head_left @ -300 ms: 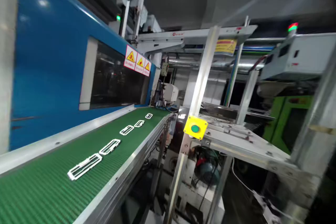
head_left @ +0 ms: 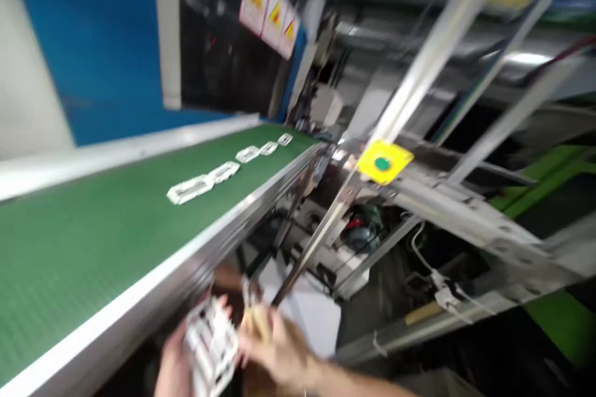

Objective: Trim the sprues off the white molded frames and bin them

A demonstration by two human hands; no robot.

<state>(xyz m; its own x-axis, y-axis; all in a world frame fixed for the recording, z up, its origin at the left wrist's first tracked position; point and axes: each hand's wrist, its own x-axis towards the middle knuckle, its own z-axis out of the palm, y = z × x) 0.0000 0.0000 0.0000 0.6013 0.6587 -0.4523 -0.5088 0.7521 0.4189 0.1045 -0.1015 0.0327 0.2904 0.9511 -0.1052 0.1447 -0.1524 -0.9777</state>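
Note:
My left hand point(head_left: 176, 360) is at the bottom of the view, wrapped round several stacked white plastic frames point(head_left: 212, 347). Just right of them is my right hand point(head_left: 279, 347), its fingers closed round a tan object too blurred to name, with its fingertips near the edge of the stack. Both hands are below the near edge of a green conveyor belt point(head_left: 116, 229). A line of similar white frames point(head_left: 190, 188) lies along the belt, stretching away from me.
A blue machine point(head_left: 107, 43) with a dark window and warning signs stands behind the belt. To the right, a metal post and framework point(head_left: 447, 205) carry a yellow box with a green button point(head_left: 382, 164). A white cable hangs below.
Both hands have come into view at the bottom, the left with white frames. The view has tilted down and turned, so the belt and its frames appear higher.

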